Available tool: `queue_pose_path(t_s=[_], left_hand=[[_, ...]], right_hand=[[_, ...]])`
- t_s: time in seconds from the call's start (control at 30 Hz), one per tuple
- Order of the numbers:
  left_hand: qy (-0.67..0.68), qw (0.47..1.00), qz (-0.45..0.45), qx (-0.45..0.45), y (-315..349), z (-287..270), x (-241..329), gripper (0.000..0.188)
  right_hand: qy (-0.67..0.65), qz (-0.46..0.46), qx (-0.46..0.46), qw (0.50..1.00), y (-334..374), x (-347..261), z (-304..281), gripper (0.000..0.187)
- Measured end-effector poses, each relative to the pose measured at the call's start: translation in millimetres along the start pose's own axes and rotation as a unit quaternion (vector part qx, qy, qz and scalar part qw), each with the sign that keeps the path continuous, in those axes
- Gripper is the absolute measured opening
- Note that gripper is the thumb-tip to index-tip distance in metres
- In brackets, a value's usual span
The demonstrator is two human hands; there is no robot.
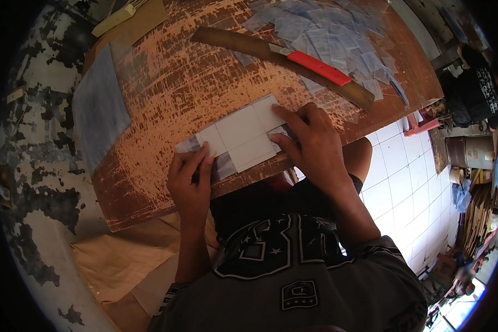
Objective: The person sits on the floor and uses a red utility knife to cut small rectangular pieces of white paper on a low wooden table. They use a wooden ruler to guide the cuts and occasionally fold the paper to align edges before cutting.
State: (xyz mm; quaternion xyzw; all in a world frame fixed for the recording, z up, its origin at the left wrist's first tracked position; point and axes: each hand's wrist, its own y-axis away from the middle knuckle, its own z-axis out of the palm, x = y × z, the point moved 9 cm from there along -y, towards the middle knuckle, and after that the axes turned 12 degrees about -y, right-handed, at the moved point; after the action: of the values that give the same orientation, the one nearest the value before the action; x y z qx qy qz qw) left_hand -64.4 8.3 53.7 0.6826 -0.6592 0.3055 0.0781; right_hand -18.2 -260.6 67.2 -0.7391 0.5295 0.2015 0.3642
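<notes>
A white card (235,130) marked with thin lines lies near the table's front edge, in front of me. Clear plastic film (224,166) shows at its left end, and a little shows by my right thumb. My left hand (191,176) pinches the card's left end, fingertips close together on the card and film. With index finger and thumb, my right hand (317,145) grips the card's right end. What lies beneath the card is mostly hidden.
Beyond the card, a brown flat strip (227,42) carries a red-handled cutter knife (318,67). Loose clear plastic pieces (326,36) are heaped at the back right. A larger bluish plastic sheet (99,105) lies at left on the worn wooden table (149,83). Another person (473,91) is at far right.
</notes>
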Motion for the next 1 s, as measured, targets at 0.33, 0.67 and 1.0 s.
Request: queue_pose_path(t_s=[0.33, 0.67, 1.0], left_hand=[[-0.008, 1.0, 0.016, 0.006, -1.0, 0.0, 2.8, 0.026], [0.018, 1.0, 0.004, 0.018, -2.1, 0.7, 0.9, 0.028], [0.003, 0.999, 0.027, 0.023, -0.7, -1.2, -0.4, 0.029]], right_hand=[[0.016, 0.005, 0.001, 1.0, -1.5, 1.4, 0.4, 0.05], [0.016, 0.05, -0.014, 0.999, -4.1, 4.2, 2.2, 0.048], [0.02, 0.036, -0.022, 0.999, -6.1, 0.1, 3.3, 0.045]])
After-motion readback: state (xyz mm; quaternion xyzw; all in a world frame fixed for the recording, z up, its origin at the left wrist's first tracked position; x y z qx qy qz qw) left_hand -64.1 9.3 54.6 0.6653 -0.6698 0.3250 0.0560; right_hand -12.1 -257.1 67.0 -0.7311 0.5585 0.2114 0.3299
